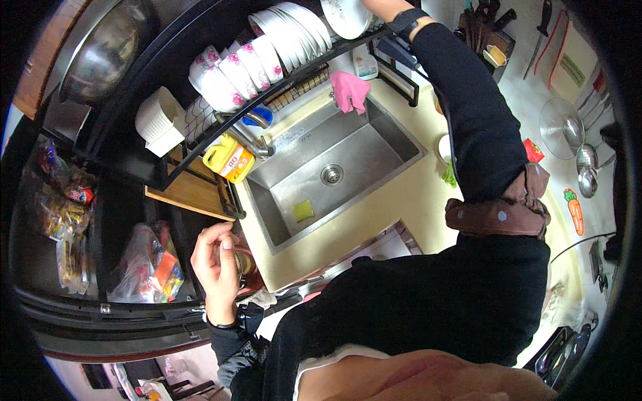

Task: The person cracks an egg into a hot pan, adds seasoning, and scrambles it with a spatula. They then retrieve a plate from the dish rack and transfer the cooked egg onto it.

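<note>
At the top edge, my right hand [387, 7] meets the rim of a white plate [347, 19] on the dish rack; its fingers are cut off by the frame, so its grip is hidden. My left hand [216, 268] is raised left of the counter's front corner, fingers loosely curled and thumb apart, with nothing seen in it. Several white bowls with pink flowers [220, 90] and a row of nested white dishes [291, 35] stand tilted on the black rack [220, 133]. Below lies a steel sink [346, 150] holding a yellow-green sponge [303, 211].
A yellow detergent jug [229, 158] stands beside the faucet [251, 140]. A pink cloth [349, 90] hangs at the sink's back edge. A white basket [161, 120] sits at the rack's left end. Knives [484, 22] stand at the upper right; bagged goods [150, 270] lie left.
</note>
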`<state>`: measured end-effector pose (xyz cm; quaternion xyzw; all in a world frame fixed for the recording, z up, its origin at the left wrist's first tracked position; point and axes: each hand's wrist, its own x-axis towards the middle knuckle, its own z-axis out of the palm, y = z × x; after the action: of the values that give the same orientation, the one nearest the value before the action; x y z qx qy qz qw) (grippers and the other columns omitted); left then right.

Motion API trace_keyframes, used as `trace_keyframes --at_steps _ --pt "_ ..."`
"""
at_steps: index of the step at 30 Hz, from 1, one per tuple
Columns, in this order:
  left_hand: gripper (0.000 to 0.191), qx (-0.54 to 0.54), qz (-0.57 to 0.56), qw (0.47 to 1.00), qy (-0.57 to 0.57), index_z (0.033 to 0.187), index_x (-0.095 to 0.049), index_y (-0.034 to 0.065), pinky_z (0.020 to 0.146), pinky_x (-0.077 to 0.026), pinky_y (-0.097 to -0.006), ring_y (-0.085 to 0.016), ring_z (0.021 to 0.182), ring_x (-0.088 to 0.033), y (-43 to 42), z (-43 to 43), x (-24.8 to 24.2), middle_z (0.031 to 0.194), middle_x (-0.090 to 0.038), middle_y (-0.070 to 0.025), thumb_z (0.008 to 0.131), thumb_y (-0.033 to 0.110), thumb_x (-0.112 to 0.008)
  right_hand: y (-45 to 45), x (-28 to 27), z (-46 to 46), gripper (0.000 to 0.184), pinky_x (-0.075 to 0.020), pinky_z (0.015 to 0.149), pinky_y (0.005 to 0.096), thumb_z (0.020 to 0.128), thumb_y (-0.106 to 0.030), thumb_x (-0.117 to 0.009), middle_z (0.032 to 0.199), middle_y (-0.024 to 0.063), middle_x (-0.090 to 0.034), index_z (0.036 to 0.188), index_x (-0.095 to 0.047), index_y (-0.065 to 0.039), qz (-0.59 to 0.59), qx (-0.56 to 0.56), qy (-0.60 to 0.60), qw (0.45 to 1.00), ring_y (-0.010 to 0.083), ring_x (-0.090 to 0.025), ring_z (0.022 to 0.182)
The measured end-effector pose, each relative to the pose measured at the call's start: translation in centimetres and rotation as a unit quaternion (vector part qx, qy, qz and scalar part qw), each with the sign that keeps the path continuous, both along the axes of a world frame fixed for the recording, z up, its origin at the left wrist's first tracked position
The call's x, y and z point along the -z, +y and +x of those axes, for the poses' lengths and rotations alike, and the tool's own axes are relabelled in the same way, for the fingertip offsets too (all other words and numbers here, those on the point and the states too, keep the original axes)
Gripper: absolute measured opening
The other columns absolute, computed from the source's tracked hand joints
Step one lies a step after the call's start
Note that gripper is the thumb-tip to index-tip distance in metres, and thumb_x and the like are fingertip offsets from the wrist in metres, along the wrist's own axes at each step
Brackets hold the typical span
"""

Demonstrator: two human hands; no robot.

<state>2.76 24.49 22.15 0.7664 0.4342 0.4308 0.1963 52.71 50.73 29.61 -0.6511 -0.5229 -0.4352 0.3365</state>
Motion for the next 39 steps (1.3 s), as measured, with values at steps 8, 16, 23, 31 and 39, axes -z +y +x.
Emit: trace_keyframes --at_steps 8,16,23,31,39 --pt "0.016 -0.052 -0.007 0.999 0.01 0.111 -0.061 0.0043 0.055 -0.033 -0.0185 -0.003 0.062 -0.042 0.8 -0.2 0.5 0.084 -0.061 -0.0009 0.099 0.013 -0.055 7.8 0.9 -1.6 0.02 -0.0566 0.068 0.0421 0.082 -0.013 -0.055 0.082 0.0142 -0.072 0.08 -0.074 -0.007 -0.063 -0.019 0.0 0.998 0.0298 -0.071 0.077" --pt "0.017 -0.059 -0.04 0.997 0.006 0.113 -0.061 0.0042 0.056 -0.031 -0.0179 -0.002 0.062 -0.04 1.6 0.1 0.9 0.083 -0.059 -0.0003 0.099 0.012 -0.055 9.5 0.1 -4.0 0.023 -0.0572 0.072 0.0442 0.087 -0.015 -0.053 0.086 0.017 -0.071 0.087 -0.072 -0.003 -0.12 -0.035 0.014 0.992 0.0337 -0.071 0.081" --pt "0.017 -0.043 -0.056 0.997 -0.016 0.113 -0.061 0.0033 0.057 -0.031 -0.0179 -0.002 0.063 -0.039 2.5 0.9 1.2 0.085 -0.059 -0.0002 0.099 0.011 -0.055 7.9 -0.9 -5.8 0.027 -0.056 0.075 0.0482 0.091 -0.023 -0.05 0.09 0.0196 -0.07 0.089 -0.07 -0.005 -0.145 -0.072 0.038 0.986 0.0387 -0.069 0.085" --pt "0.017 -0.039 -0.054 0.998 -0.018 0.108 -0.061 -0.0014 0.067 -0.044 -0.0225 -0.008 0.071 -0.051 3.5 1.7 1.0 0.079 -0.056 -0.0012 0.098 0.011 -0.058 10.7 -0.1 -5.9 0.03 -0.0553 0.068 0.0461 0.093 -0.03 -0.046 0.09 0.015 -0.071 0.093 -0.07 -0.013 -0.126 -0.14 -0.109 0.976 0.0338 -0.07 0.08" --pt "0.015 -0.026 -0.046 0.999 -0.002 0.107 -0.063 0.0004 0.066 -0.044 -0.0232 -0.009 0.072 -0.053 5.1 2.0 1.4 0.079 -0.056 -0.0023 0.096 0.01 -0.059 12.4 0.7 -5.0 0.029 -0.0531 0.058 0.0476 0.092 -0.03 -0.049 0.072 0.014 -0.068 0.083 -0.07 -0.012 -0.047 -0.209 -0.201 0.956 0.0344 -0.068 0.068"
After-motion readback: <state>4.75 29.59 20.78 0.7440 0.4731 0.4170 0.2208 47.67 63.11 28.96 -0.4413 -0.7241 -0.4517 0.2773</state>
